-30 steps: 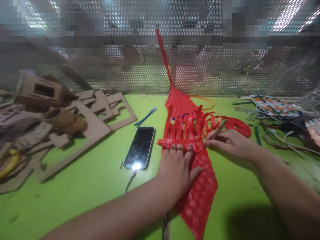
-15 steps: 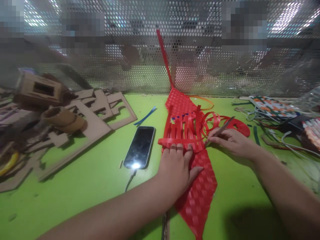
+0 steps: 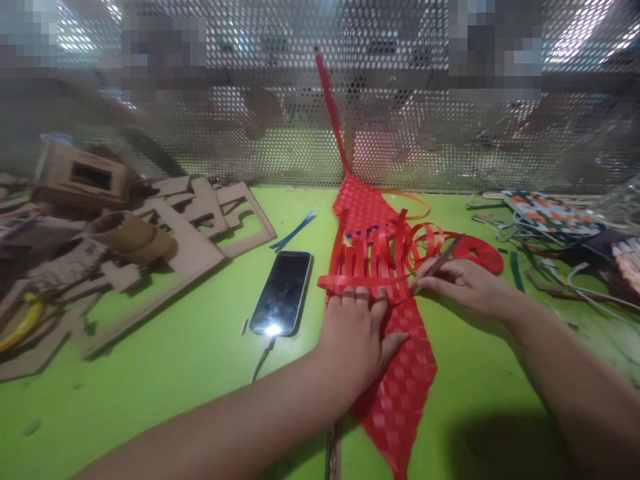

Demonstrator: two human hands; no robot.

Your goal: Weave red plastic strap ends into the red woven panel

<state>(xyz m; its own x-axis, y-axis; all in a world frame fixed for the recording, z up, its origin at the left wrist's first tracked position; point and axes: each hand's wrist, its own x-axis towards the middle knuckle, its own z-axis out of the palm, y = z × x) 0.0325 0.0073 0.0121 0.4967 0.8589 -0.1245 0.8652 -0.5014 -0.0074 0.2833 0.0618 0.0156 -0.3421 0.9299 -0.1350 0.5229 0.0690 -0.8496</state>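
Note:
A red woven piece of flat strips [image 3: 407,373] lies lengthwise on the green table, with loose upright strips [image 3: 357,263] at its middle. My left hand [image 3: 353,333] rests flat on the weave, fingers stretched out and fingertips against a red crosswise strip [image 3: 340,281]. At the weave's right edge, my right hand [image 3: 457,280] is closed on a slim, dark, pointed tool [image 3: 444,257]. The tool's upper end sticks out up and to the right; its lower end is near the red strips. Whether those fingers also pinch a strip cannot be made out.
Left of the weave lies a phone [image 3: 283,293] with its cable. Cardboard cut-outs [image 3: 200,247] and a cardboard tube [image 3: 130,237] crowd the left. A red strip roll [image 3: 477,253], loose cords and a woven multicoloured piece [image 3: 550,213] lie right. Behind stands a perforated metal screen [image 3: 280,133].
Both hands keep almost the same place on and beside the red weave. The whole view has shifted slightly.

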